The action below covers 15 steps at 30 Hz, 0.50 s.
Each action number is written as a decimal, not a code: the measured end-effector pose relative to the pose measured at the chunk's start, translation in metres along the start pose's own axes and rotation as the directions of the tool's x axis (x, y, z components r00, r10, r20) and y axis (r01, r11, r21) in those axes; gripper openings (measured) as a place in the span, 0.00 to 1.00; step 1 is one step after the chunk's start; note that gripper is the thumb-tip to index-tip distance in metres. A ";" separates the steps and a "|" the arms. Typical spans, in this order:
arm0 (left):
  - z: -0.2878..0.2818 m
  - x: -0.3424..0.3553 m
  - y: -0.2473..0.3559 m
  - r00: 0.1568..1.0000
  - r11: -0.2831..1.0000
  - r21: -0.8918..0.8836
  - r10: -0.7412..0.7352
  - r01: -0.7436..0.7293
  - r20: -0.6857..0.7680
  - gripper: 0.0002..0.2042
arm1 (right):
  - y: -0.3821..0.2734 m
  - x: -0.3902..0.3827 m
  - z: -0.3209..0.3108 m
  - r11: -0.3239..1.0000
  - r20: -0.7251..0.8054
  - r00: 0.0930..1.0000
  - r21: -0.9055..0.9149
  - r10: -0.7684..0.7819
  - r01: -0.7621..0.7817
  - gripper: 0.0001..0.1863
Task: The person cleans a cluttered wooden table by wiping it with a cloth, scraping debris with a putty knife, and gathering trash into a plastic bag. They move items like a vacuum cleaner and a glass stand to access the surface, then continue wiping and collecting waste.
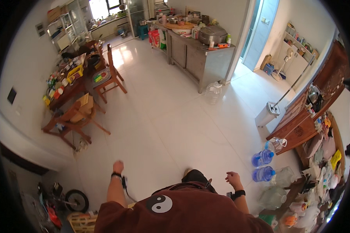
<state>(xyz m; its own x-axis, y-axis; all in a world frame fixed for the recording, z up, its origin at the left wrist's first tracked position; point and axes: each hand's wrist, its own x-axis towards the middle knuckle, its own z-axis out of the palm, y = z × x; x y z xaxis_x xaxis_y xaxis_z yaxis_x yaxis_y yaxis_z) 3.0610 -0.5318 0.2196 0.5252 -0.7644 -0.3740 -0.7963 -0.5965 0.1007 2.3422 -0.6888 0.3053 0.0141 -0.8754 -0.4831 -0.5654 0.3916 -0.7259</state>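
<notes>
My left hand (pixel 118 167) hangs over the tiled floor (pixel 167 124), its closure and contents I cannot tell. My right hand (pixel 233 178) is half open, fingers bent, empty; nearest it, on its right, two blue water jugs (pixel 262 174) occupy the floor.

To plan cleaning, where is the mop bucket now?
In the head view, the mop bucket stands at right, beside the wooden cabinet, beyond the blue bottles.
</notes>
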 end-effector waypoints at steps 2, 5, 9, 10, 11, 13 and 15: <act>-0.078 0.095 0.073 0.952 0.888 -0.446 -0.030 -0.114 -0.303 0.14 | 0.004 0.034 -0.001 0.994 -0.019 0.995 0.033 0.103 -0.102 0.19; -0.147 0.163 0.187 0.930 0.632 -0.705 0.071 -0.322 -0.360 0.12 | 0.008 0.100 -0.008 0.979 -0.013 0.980 0.021 0.201 -0.200 0.18; -0.152 0.210 0.247 0.942 0.712 -0.616 0.265 -0.336 -0.207 0.11 | -0.027 0.228 -0.024 0.970 -0.027 0.974 -0.089 0.226 -0.227 0.16; -0.137 0.216 0.241 0.947 0.713 -0.625 0.275 -0.317 -0.167 0.12 | -0.045 0.264 -0.030 0.947 -0.015 0.974 -0.232 0.227 -0.224 0.16; -0.118 0.221 0.234 0.985 0.653 -0.738 0.138 -0.169 -0.103 0.13 | -0.069 0.300 -0.036 0.946 -0.074 0.993 -0.304 0.095 -0.113 0.17; -0.082 0.216 0.201 0.995 0.925 -0.380 0.024 0.013 0.094 0.12 | -0.132 0.369 -0.044 0.878 -0.109 0.977 -0.464 -0.184 0.114 0.16; -0.053 0.195 0.171 0.890 0.889 0.301 0.207 -0.345 0.406 0.10 | -0.209 0.434 -0.049 0.880 -0.146 0.946 -0.430 -0.289 0.203 0.15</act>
<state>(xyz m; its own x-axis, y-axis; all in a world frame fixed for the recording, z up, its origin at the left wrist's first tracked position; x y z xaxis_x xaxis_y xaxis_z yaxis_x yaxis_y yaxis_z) 3.0433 -0.7959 0.2125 0.1804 -0.7044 -0.6865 -0.9794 -0.1930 -0.0593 2.4258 -1.1643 0.2713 0.0563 -0.9829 -0.1754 -0.8494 0.0452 -0.5258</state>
